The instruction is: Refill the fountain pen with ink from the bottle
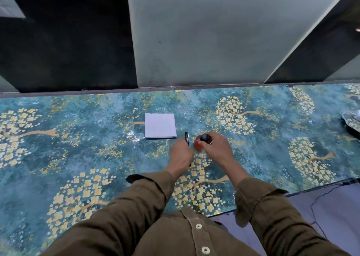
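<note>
A small ink bottle (198, 144) with a red label and a black cap stands on the blue floral tabletop (78, 158). My right hand (217, 148) grips it from the right, fingers curled round its side and cap. A black fountain pen (187, 137) pokes out beyond my left hand (181, 155), which is curled round the pen's lower part, just left of the bottle. The pen's near end is hidden under the hand.
A white folded paper pad (160, 125) lies just beyond the pen, to the left. A patterned cloth object (351, 121) sits at the far right edge. A wall (194, 41) rises behind the table. The table's near right corner gives way to a purple floor (321, 207).
</note>
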Demonstrator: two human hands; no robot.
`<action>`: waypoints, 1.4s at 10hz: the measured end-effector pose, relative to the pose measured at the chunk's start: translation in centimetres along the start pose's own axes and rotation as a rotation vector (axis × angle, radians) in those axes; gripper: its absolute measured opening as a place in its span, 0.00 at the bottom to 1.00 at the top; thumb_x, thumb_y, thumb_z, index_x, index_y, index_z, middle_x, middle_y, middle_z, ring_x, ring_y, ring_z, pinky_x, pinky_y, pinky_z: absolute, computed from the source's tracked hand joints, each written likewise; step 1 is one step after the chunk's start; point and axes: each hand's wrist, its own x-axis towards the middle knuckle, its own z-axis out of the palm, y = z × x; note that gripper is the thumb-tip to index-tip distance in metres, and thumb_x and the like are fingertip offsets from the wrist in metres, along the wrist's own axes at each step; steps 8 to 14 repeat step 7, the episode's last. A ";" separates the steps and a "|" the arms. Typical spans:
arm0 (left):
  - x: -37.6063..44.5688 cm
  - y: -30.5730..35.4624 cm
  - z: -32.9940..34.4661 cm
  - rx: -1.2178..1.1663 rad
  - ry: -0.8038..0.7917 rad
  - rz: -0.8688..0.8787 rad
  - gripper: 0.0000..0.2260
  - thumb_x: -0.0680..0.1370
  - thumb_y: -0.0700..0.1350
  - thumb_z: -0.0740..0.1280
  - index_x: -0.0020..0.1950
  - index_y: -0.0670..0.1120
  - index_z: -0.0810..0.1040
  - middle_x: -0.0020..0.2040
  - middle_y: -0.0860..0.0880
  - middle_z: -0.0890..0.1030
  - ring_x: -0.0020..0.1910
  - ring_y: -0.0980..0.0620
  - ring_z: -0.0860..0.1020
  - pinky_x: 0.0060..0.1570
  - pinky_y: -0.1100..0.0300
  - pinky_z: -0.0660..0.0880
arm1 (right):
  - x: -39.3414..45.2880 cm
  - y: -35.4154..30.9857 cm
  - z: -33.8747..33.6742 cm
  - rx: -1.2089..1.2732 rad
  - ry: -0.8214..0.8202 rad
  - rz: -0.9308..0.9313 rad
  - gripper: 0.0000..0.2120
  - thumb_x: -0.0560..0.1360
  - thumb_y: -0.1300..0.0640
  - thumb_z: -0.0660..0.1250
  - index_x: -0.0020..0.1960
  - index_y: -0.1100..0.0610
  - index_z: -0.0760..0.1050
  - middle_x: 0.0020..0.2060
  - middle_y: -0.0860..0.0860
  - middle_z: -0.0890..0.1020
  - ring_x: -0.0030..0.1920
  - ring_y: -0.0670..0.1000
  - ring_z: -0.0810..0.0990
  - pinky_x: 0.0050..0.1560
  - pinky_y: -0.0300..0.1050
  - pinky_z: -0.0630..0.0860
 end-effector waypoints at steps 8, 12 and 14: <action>-3.6 -3.4 -1.6 -0.140 -0.006 0.011 0.09 0.75 0.52 0.70 0.51 0.49 0.76 0.46 0.50 0.81 0.45 0.48 0.81 0.48 0.51 0.80 | -5.2 3.3 1.7 0.410 -0.006 0.126 0.18 0.74 0.53 0.73 0.62 0.52 0.74 0.46 0.49 0.78 0.45 0.49 0.78 0.42 0.42 0.75; -3.6 -3.4 -1.6 -0.140 -0.006 0.011 0.09 0.75 0.52 0.70 0.51 0.49 0.76 0.46 0.50 0.81 0.45 0.48 0.81 0.48 0.51 0.80 | -5.2 3.3 1.7 0.410 -0.006 0.126 0.18 0.74 0.53 0.73 0.62 0.52 0.74 0.46 0.49 0.78 0.45 0.49 0.78 0.42 0.42 0.75; -3.6 -3.4 -1.6 -0.140 -0.006 0.011 0.09 0.75 0.52 0.70 0.51 0.49 0.76 0.46 0.50 0.81 0.45 0.48 0.81 0.48 0.51 0.80 | -5.2 3.3 1.7 0.410 -0.006 0.126 0.18 0.74 0.53 0.73 0.62 0.52 0.74 0.46 0.49 0.78 0.45 0.49 0.78 0.42 0.42 0.75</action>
